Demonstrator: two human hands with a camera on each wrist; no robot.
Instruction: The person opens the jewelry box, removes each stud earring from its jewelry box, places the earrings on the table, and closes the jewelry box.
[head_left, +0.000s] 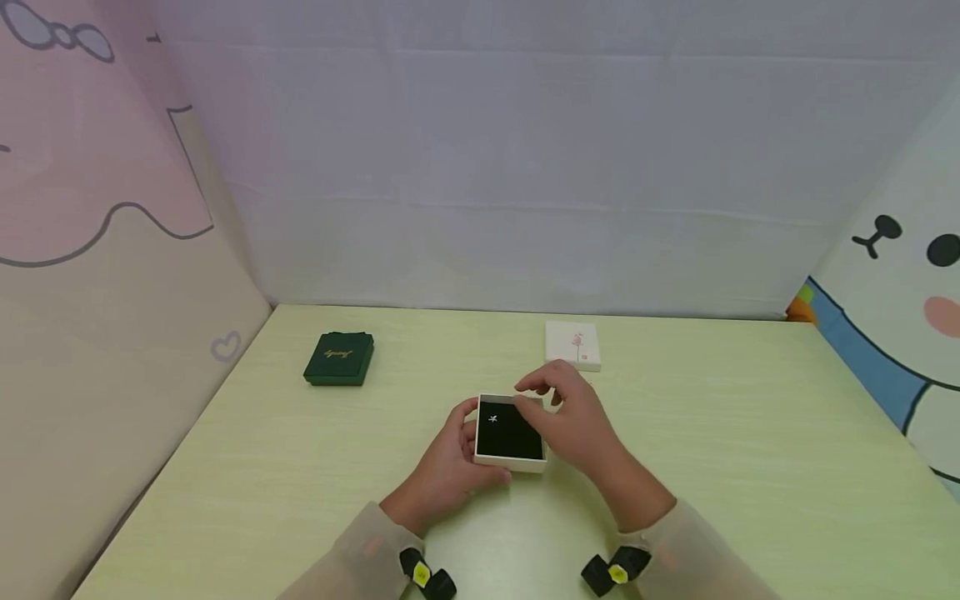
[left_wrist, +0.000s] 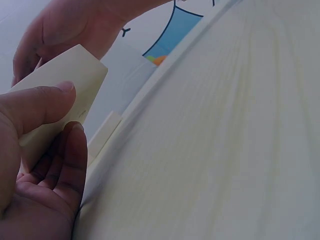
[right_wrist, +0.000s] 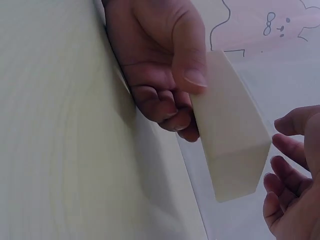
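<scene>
The left sleeve (head_left: 360, 546) is loose and off-white; the right sleeve (head_left: 693, 554), well to its right, matches. On the left sleeve's cuff sits a blocky black device (head_left: 440, 585) with a yellow patch (head_left: 422, 574); right of that sleeve, a second black device (head_left: 597, 575) also shows yellow. Beyond the left sleeve, both hands (head_left: 457, 462) are bare

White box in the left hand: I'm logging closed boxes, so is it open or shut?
Open: the head view looks into the white box, showing its black interior and a small pale ornament.

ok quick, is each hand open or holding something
Left hand: holding the open white box.
Right hand: open, fingers loosely bent, nothing visibly held.
</scene>
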